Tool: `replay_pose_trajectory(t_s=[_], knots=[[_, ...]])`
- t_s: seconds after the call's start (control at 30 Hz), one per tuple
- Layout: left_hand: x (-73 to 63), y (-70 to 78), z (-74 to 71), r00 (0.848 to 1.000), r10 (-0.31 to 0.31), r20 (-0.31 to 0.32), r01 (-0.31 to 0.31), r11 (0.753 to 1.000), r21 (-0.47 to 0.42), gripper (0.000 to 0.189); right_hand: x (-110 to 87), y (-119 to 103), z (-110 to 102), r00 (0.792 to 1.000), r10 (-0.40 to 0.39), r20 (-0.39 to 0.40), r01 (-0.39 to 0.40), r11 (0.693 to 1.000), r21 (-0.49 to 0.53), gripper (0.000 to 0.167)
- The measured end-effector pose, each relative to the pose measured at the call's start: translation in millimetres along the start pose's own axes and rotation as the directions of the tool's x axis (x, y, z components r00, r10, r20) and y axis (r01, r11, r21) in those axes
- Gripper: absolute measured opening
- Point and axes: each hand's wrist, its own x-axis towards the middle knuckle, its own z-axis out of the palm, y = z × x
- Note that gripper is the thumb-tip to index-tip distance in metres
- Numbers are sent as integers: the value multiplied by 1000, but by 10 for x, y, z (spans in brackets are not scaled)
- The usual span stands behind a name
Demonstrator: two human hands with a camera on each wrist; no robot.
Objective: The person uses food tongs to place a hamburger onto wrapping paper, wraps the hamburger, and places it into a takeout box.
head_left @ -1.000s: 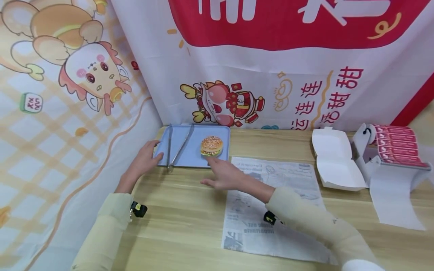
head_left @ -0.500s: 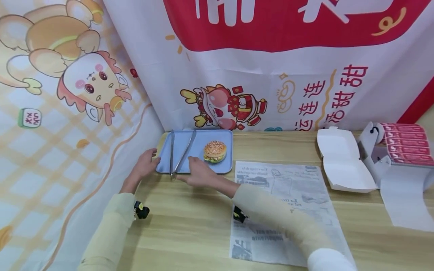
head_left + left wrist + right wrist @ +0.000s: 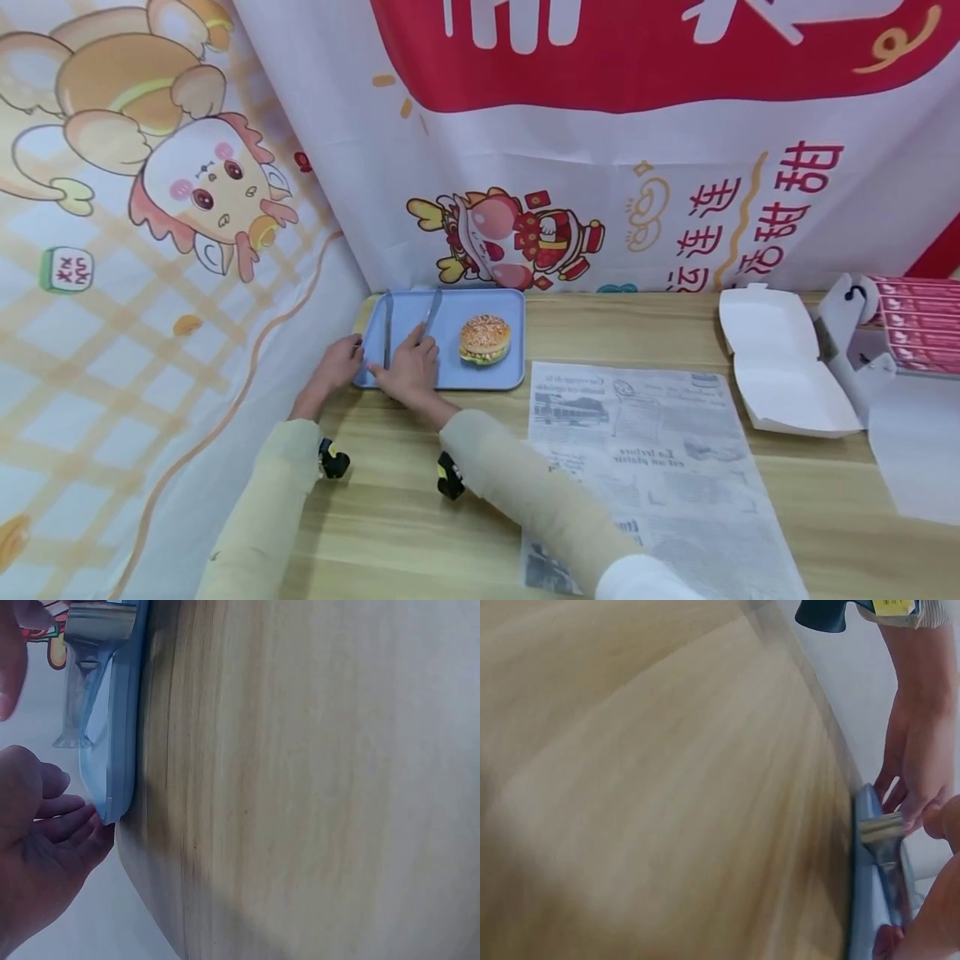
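A light blue tray (image 3: 480,382) lies at the back left of the table. On it are a sesame-bun hamburger (image 3: 485,337) and, to the left, metal tongs (image 3: 387,329), whose joined end (image 3: 99,626) points toward the person. My left hand (image 3: 337,367) holds the tray by its near left corner, fingers at the outer side and thumb above the rim. My right hand (image 3: 411,371) reaches over the tongs with thumb and fingers spread. Its thumb is by the left arm, its fingers by the right one, partly hiding the tongs.
A printed paper sheet (image 3: 645,467) lies right of the tray. Farther right stand an open white takeaway box (image 3: 795,383) and a label dispenser (image 3: 847,325) with a red-printed roll. Printed cloths (image 3: 300,183) close off the left and back of the wooden table (image 3: 390,508).
My right hand has moved left from near the hamburger, past the tongs' near end, and onto the tongs. The left hand stays at the tray's left edge.
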Motion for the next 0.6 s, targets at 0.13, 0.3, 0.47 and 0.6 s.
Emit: replay_pose_trajectory(t_s=[0.13,0.3,0.47,0.6], knots=[[9,-18,32,1000,11,-14,-11,1000,17,39,49,-3,124,994,108,-25,-107,993,50,115],[15,12,89,1000,-5,-16,5,1000,16,41,77,40,166,989,149,3,-149,988,49,104],[20,17,87,1000,-24,-15,24,1000,5,42,109,56,167,991,128,-23,-128,991,39,100],[16,-5,64,1000,-1,-26,1,1000,16,41,141,75,205,995,86,-58,-87,996,-16,99]])
